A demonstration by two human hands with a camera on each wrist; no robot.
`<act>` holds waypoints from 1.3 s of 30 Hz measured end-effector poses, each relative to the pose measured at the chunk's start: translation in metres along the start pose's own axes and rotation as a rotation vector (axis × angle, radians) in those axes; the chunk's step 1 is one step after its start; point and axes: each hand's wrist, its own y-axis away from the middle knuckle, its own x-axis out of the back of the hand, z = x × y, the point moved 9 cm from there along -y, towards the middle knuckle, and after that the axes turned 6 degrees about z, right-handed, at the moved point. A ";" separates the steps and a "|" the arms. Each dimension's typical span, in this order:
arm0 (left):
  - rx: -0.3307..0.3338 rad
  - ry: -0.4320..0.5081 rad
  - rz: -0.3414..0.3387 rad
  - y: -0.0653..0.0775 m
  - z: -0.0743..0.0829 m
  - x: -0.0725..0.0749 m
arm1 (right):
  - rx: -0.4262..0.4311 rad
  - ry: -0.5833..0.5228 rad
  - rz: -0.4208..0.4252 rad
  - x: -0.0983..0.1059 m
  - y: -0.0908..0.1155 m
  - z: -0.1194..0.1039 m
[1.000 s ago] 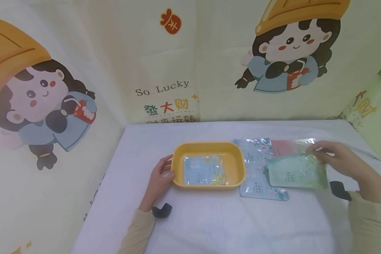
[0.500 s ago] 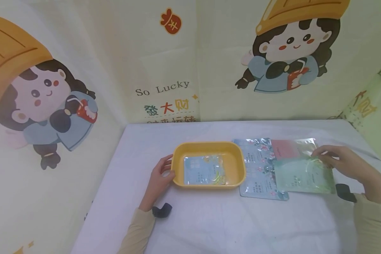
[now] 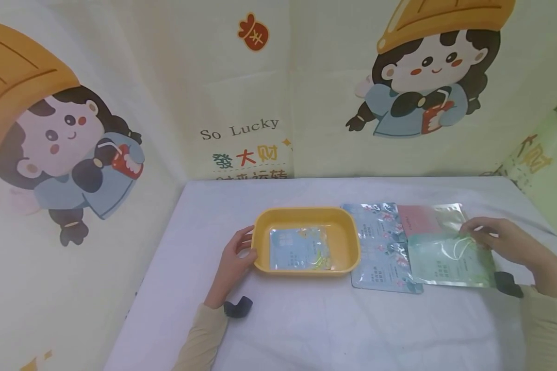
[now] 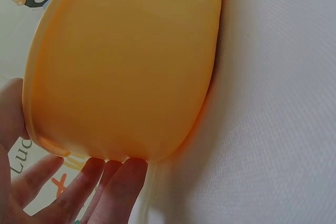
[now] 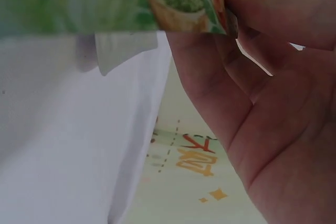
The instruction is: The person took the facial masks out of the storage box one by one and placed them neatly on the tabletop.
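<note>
My left hand [image 3: 234, 260] holds the left end of a yellow tray [image 3: 345, 247], its thumb at the rim and its fingertips against the outside wall in the left wrist view. A light blue foil packet [image 3: 297, 250] lies flat inside the tray. On the right, my right hand [image 3: 506, 234] pinches the upper right edge of a green foil packet [image 3: 445, 263] between thumb and fingers. That packet overlaps the lower edge of a pink and silver packet [image 3: 418, 219]. In the right wrist view, the green packet's edge stands above the white cloth.
Two blue flowered packets lie between tray and green packet, a back one [image 3: 376, 221] and a front one [image 3: 382, 268]. White cloth [image 3: 353, 330] covers the table. Printed cartoon sheets [image 3: 320, 103] stand behind and at both sides.
My right hand has moved right and toward the front with the green packet, off the blue packets to a place below the pink one. My left hand and the tray stay put.
</note>
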 end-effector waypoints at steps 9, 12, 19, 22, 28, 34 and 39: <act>0.018 -0.011 -0.002 0.000 -0.001 -0.001 | -0.037 0.021 -0.042 -0.007 0.001 0.009; 0.015 -0.008 -0.001 0.000 0.000 -0.001 | -0.038 0.061 -0.059 -0.009 0.001 0.010; 0.009 -0.011 0.003 0.001 0.000 -0.001 | -0.079 0.153 -0.094 -0.015 0.003 0.017; 0.005 -0.009 0.003 0.001 0.000 -0.001 | -0.117 0.165 -0.130 -0.018 0.004 0.020; 0.006 -0.009 0.005 0.001 0.000 -0.001 | -0.280 0.190 -0.231 -0.025 0.006 0.032; 0.006 -0.014 0.008 0.001 0.001 0.000 | -0.341 0.215 -0.239 -0.026 0.007 0.036; 0.010 -0.022 0.011 0.002 0.001 0.001 | -0.358 0.225 -0.222 -0.024 0.008 0.037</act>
